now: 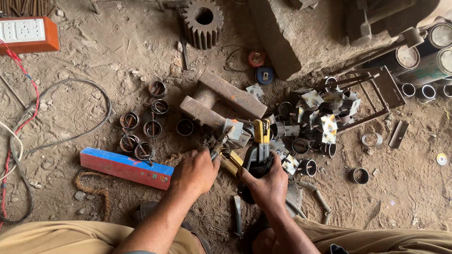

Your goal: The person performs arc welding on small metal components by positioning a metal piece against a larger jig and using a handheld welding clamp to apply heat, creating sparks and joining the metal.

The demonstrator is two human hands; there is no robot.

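My right hand grips a black and yellow welding electrode holder, its jaws pointing away from me. A thin rod runs from it to a small grey metal piece on the dirt, where an orange glow shows. My left hand is closed on a slim metal tool that reaches toward the same piece. Both hands sit close together above the sandy ground, between my knees.
Short pipe rings lie to the left. A pile of rings with square plates lies to the right. Heavy steel blocks, a gear, a red-and-blue box, cables and an orange box surround the spot.
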